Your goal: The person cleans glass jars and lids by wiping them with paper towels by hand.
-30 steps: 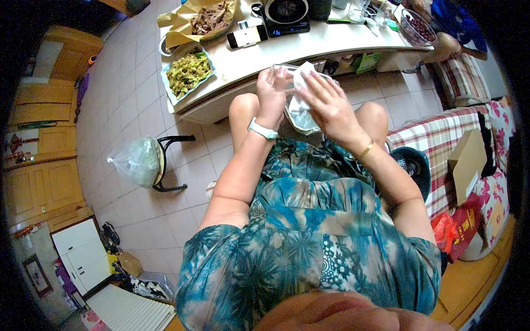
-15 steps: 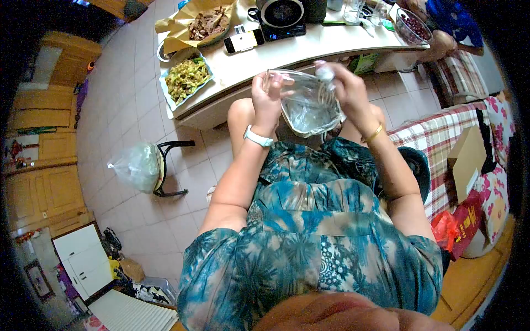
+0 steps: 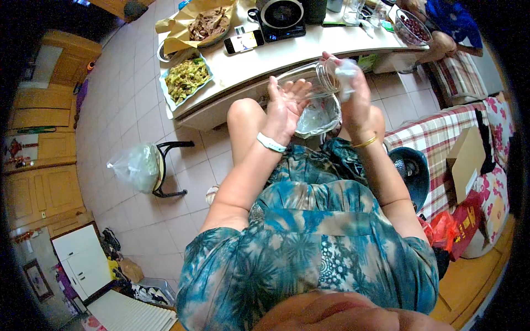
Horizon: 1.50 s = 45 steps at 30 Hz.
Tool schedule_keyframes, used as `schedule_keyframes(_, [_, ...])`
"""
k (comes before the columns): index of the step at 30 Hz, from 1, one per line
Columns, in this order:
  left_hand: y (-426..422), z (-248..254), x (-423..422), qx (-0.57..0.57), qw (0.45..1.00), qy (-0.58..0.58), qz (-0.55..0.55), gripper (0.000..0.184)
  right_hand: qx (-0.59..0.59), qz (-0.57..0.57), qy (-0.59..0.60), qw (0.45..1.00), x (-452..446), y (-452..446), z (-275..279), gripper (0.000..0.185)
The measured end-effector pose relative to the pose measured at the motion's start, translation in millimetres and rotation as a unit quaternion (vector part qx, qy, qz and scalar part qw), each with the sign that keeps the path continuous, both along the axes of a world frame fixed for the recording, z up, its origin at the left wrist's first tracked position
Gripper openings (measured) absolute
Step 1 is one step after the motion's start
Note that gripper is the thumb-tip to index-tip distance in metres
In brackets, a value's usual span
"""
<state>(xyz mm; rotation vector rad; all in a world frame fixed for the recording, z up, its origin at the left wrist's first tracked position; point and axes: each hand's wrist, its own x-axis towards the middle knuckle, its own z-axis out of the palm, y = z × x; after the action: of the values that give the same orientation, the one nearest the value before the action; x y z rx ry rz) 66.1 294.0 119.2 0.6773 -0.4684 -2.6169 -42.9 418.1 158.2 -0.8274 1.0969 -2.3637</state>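
A clear glass jar [image 3: 307, 83] lies sideways between my hands, its threaded mouth turned to the right. My left hand [image 3: 287, 107] supports its body, palm up, with the fingers seen curled against the glass. At the jar's mouth is my right hand [image 3: 359, 99], closed on a wad of white tissue or cloth [image 3: 346, 73], slightly blurred. Below the jar, between my knees, stands a bin with a clear plastic liner [image 3: 318, 126].
On the table [image 3: 232, 77] ahead are a dish of chopped greens [image 3: 187, 81], meat on brown paper [image 3: 208, 26], a phone [image 3: 244, 42], a scale [image 3: 283, 33] and a bowl of dark red fruit [image 3: 413, 28]. A person's arm [image 3: 441, 44] is at right. A stool with a bag [image 3: 138, 167] stands left.
The jar has tipped sideways, its mouth now facing right. My left hand has moved right and turned palm up. My right hand has shifted right with the white wad.
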Motion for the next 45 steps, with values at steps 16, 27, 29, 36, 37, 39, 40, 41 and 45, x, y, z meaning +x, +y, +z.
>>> schedule_keyframes(16, [18.8,3.7,-12.5,-0.432,0.89,0.104,-0.106,0.068,0.152,-0.098,0.095,0.979,-24.6,-28.4,22.6,0.033])
schedule_keyframes(27, [26.1,-25.5,-39.9,-0.326,0.94,0.04,-0.095,0.064,0.131,-0.235,0.172,0.947,-33.4,-36.1,-19.5,0.048])
schedule_keyframes(29, [18.1,-30.9,-49.4,-0.328,0.938,0.035,-0.101,0.065,0.118,-0.213,-0.051,0.969,-38.5,-36.0,-28.1,0.047])
schedule_keyframes(36, [-44.5,-22.2,-108.2,-0.302,0.953,0.007,-0.012,0.068,0.248,-0.251,0.282,0.892,-24.6,-45.4,-66.1,0.034])
schedule_keyframes(37, [-53.4,-30.1,-112.1,-0.291,0.957,0.0,0.003,0.067,0.271,-0.232,0.308,0.882,-21.0,-46.2,-63.9,0.033])
schedule_keyframes(39, [-67.7,-53.3,-116.4,-0.284,0.958,-0.032,0.038,0.064,0.299,-0.209,0.346,0.865,-35.3,-46.1,-76.7,0.031])
schedule_keyframes(40, [-68.0,-54.4,-113.8,-0.261,0.963,-0.04,0.047,0.063,0.299,-0.193,0.321,0.878,-44.1,-47.1,-77.5,0.031])
schedule_keyframes(41, [-68.1,-55.3,-111.5,-0.262,0.963,-0.035,0.045,0.062,0.286,-0.193,0.3,0.889,-64.6,-52.4,-75.4,0.029])
schedule_keyframes(45, [-61.8,-49.8,-111.8,-0.366,0.93,0.003,0.037,0.064,0.382,-0.219,0.332,0.834,-162.1,-107.3,-11.7,0.016])
